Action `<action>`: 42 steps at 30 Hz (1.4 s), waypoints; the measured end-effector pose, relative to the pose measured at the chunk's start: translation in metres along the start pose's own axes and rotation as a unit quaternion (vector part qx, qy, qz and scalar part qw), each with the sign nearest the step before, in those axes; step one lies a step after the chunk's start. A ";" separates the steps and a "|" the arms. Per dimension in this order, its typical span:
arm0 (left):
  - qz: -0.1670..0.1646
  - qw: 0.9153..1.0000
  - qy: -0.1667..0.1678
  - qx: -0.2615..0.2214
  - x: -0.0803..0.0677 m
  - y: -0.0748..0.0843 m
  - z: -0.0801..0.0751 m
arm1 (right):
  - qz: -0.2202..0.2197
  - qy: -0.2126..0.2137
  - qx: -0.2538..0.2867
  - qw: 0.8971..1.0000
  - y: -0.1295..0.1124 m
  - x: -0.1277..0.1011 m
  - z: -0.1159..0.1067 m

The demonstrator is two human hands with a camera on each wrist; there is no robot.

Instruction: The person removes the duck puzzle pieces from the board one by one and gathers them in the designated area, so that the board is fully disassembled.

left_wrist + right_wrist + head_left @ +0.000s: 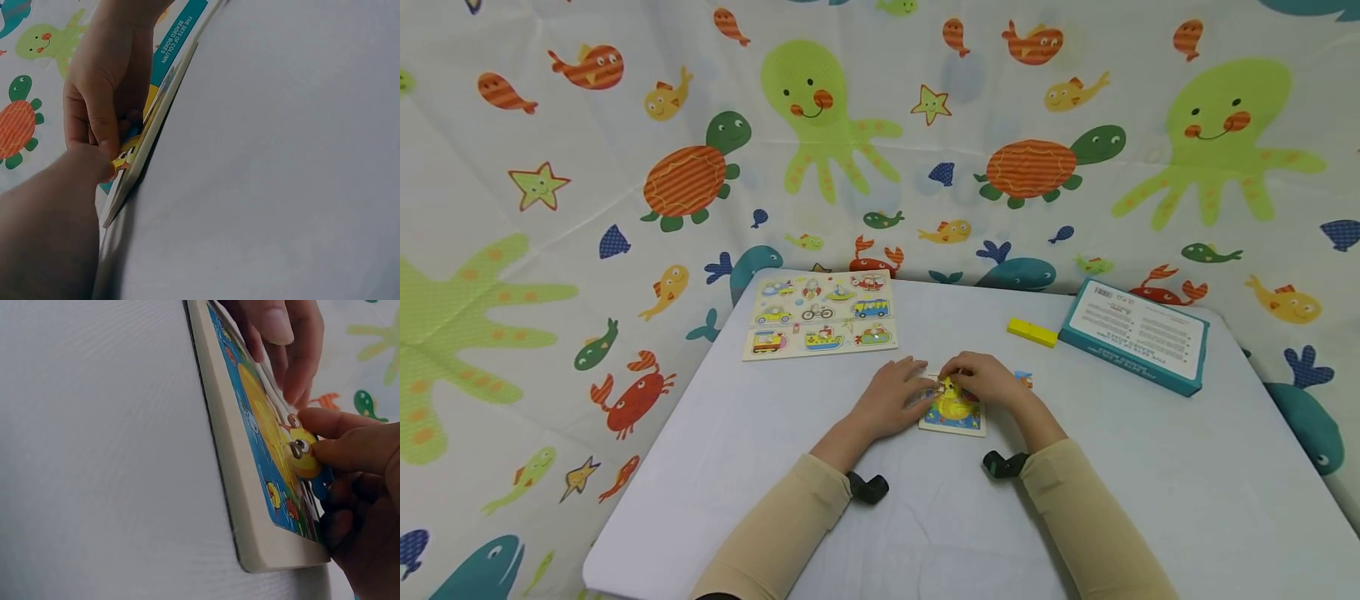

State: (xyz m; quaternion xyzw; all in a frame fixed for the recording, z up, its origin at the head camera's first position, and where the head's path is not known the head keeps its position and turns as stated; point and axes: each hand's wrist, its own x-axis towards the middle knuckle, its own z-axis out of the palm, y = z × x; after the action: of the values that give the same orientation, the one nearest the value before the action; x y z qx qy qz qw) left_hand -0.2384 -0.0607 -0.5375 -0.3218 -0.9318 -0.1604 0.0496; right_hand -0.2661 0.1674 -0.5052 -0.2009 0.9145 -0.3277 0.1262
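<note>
A small wooden jigsaw board with a yellow duck picture on blue lies on the table between the two hands. My right hand pinches a puzzle piece showing the duck's head and eyes. That piece sits slightly tilted at the upper part of the picture, its edge raised in the right wrist view. On the board's left side is my left hand, fingers loosely extended, fingertips close to the duck's head. Whether those fingertips touch the board is hard to tell.
Behind the left hand lies a wooden vehicle puzzle board. A yellow block lies beside a teal-and-white box at the back right. One orange-and-blue piece shows just past the right hand. A sea-animal cloth hangs behind the table.
</note>
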 end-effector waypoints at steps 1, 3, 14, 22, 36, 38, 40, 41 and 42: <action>0.013 1.000 -0.007 0.000 0.000 0.000 0.001 | -0.001 -0.001 -0.001 1.000 0.000 0.000 0.000; 0.033 0.999 -0.026 0.010 -0.001 -0.001 0.001 | 0.000 -0.003 -0.003 1.000 0.000 0.000 0.000; 0.066 0.994 -0.074 0.050 -0.004 0.003 -0.001 | 0.007 0.009 -0.016 1.000 0.000 0.000 0.000; 0.066 0.994 -0.074 0.052 -0.004 0.005 -0.003 | 0.023 0.017 0.000 1.000 0.001 -0.001 0.000; 0.060 0.994 -0.079 0.051 -0.004 0.006 -0.003 | 0.055 0.027 0.016 0.998 0.003 -0.009 -0.016; 0.058 0.994 -0.079 0.049 -0.004 0.006 -0.003 | 0.065 0.026 0.021 0.997 0.004 -0.011 -0.020; 0.058 0.994 -0.079 0.049 -0.004 0.006 -0.003 | 0.070 0.026 0.026 0.997 0.005 -0.013 -0.024; 0.058 0.994 -0.078 0.049 -0.004 0.006 -0.003 | 0.070 0.026 0.027 0.997 0.006 -0.014 -0.026; 0.059 0.994 -0.077 0.048 -0.004 0.006 -0.003 | 0.070 0.027 0.027 0.997 0.007 -0.015 -0.028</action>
State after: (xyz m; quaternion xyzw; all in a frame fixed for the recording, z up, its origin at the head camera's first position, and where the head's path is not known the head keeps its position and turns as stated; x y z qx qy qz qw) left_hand -0.2312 -0.0595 -0.5336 -0.3851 -0.9188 -0.0868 0.0023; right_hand -0.2646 0.1950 -0.4872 -0.1236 0.9203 -0.3477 0.1297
